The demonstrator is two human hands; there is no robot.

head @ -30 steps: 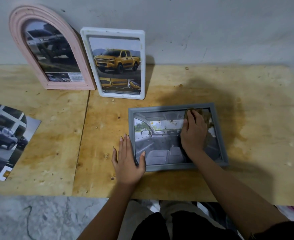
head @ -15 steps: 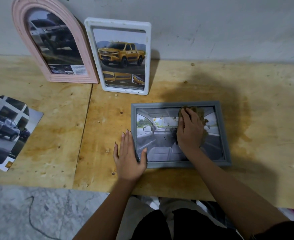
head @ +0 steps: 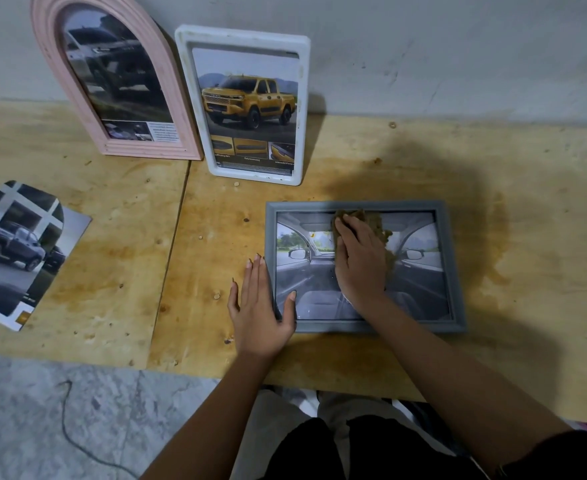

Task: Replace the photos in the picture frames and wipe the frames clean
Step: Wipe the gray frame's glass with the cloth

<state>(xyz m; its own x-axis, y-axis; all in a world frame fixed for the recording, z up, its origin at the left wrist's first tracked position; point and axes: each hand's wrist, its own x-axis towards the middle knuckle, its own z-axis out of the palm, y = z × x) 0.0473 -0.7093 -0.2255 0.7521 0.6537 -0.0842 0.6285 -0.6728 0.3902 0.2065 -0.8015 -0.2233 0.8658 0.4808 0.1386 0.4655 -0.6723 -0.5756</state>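
A grey picture frame lies flat on the wooden table, holding a photo of a car interior. My right hand presses a brownish cloth flat against the glass near the frame's upper middle, fingers straight. My left hand lies flat at the frame's lower left corner, the thumb over the frame's edge and the fingers on the table. A pink arched frame and a white rectangular frame with a yellow pickup photo lean on the wall at the back.
Loose printed car photos lie at the left of the table. A seam runs between two table boards. A dark stain spreads right of the grey frame. Below the table's front edge is grey floor with a cable.
My right hand has slid the cloth leftward across the glass, from the upper right toward the upper middle. The left hand has stayed at the frame's corner. The camera has tilted slightly.
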